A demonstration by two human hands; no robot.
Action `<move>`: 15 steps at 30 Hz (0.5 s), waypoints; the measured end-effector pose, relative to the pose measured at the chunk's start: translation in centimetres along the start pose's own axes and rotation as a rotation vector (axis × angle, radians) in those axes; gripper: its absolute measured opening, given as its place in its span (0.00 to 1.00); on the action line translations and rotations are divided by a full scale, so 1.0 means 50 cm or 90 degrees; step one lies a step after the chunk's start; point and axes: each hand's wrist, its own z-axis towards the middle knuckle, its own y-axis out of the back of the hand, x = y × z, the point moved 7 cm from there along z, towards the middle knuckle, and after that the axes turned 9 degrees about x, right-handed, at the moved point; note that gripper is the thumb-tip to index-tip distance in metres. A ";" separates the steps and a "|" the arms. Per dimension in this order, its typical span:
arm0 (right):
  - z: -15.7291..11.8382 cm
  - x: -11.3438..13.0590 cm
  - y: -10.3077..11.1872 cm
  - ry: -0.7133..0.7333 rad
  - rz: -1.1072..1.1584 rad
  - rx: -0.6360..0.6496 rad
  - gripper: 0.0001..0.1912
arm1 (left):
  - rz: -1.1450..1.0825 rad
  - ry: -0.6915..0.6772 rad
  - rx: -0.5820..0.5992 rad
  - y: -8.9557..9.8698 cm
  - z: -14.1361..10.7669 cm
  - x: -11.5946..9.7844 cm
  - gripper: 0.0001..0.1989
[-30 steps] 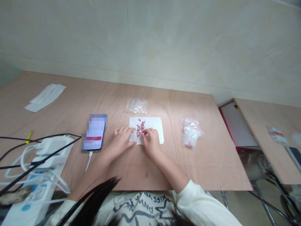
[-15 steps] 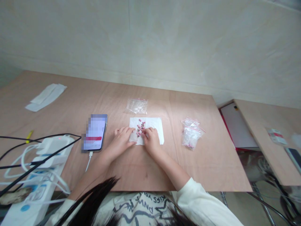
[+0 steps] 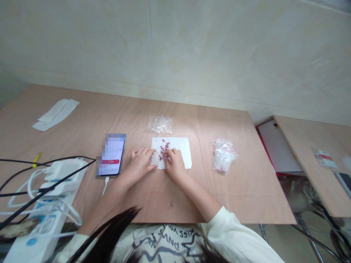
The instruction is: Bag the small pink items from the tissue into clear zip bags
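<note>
A white paper sheet (image 3: 182, 149) lies on the wooden table, with several small pink pieces (image 3: 164, 146) heaped on its left half. My left hand (image 3: 142, 160) rests at the sheet's left edge, its fingers closed on a small clear bag (image 3: 155, 157) whose opening faces the pieces. My right hand (image 3: 174, 160) is at the near side of the heap, thumb and fingertips pinched together; whatever is between them is too small to make out.
Beyond the sheet lies a clear zip bag (image 3: 160, 124). More bags (image 3: 224, 157) with pink pieces are at the right. A phone (image 3: 112, 155), cables and a power strip (image 3: 45, 219) are on the left; white papers (image 3: 56, 115) lie farther back.
My right hand has shifted slightly left, closer to the small bag. My left hand has moved a little to the left.
</note>
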 end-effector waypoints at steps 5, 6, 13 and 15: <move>0.004 0.006 0.003 0.043 -0.018 0.018 0.09 | -0.005 -0.007 -0.003 -0.006 0.004 0.001 0.20; 0.005 0.006 0.001 0.050 -0.025 0.023 0.10 | -0.006 -0.007 -0.002 -0.006 0.005 0.001 0.20; 0.010 0.005 0.007 0.042 -0.024 0.016 0.09 | -0.003 -0.004 -0.003 -0.006 0.005 0.000 0.20; 0.008 0.012 0.013 0.037 0.000 0.000 0.08 | -0.001 -0.004 0.001 -0.007 0.006 -0.002 0.20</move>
